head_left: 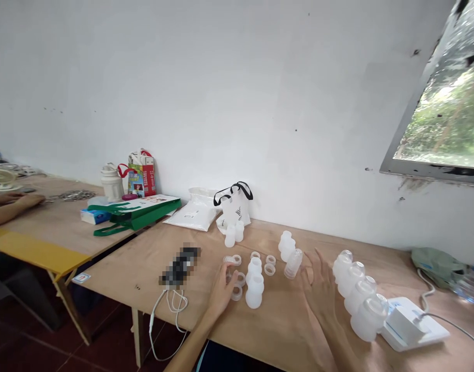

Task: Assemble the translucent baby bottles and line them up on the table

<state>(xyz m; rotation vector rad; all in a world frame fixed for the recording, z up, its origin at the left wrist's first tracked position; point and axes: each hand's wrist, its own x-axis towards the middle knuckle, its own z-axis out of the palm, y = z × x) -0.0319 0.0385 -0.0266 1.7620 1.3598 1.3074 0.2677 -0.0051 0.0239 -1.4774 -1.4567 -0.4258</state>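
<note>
My left hand [220, 293] sits low on the plywood bench [277, 330], its fingers [224, 270] half-curled at the edge of a loose cluster of small translucent plastic rings [237, 293]. I cannot tell whether they touch a ring, but they show no clear hold on anything. My right hand [318, 294] is spread wide, its fingers [318, 263] well apart and empty, between a tilted frosted plastic bottle [293, 263] and a slanting row of four like bottles [356, 295].

Just beside my left hand, two more bottles [254, 284] stand upright, one behind the other. The layout looks deliberate: rings lie mostly together and bottles stand in groups, so like parts seem kept together, within easy reach of my hands. The row ends against a white plastic unit [409, 323] with a cable running from it. Left of my hands lies a pixelated object [180, 266] with a white cable [169, 307], probably set apart from the bottles. On the neighbouring bench [39, 232], another person's hand [17, 201] rests near a heap of small metal pieces [72, 195].
</note>
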